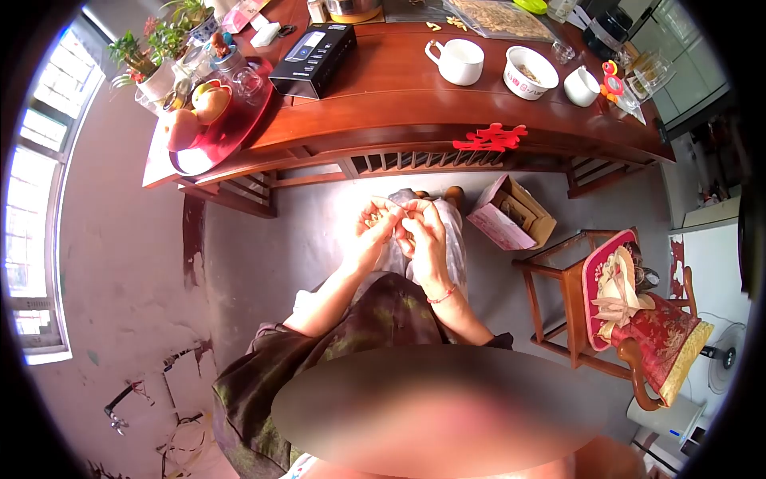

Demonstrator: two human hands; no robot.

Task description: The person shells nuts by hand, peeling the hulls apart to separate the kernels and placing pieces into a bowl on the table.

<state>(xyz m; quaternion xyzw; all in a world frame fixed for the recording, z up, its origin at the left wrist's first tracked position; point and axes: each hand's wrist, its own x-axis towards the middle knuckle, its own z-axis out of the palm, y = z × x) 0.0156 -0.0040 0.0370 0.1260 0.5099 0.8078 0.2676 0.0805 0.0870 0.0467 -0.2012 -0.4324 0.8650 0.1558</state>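
Note:
My left hand [373,231] and my right hand [425,239] meet above my lap, fingertips pinched together. Several small tan pieces, like nuts or shells, show inside the curled fingers of my left hand. What lies between the fingertips is too small to make out. My right hand has curled fingers, with a little tan showing near them, and a red bracelet [441,295] circles that wrist. Below the hands, a pale translucent plastic sheet or bag [451,239] covers my lap.
Ahead stands a wooden table [367,120] bearing a white mug [460,62], a white bowl [531,73], a black box [313,60] and a red fruit tray [254,120]. An open carton [511,214] sits on the floor. A wooden chair [574,307] stands at the right.

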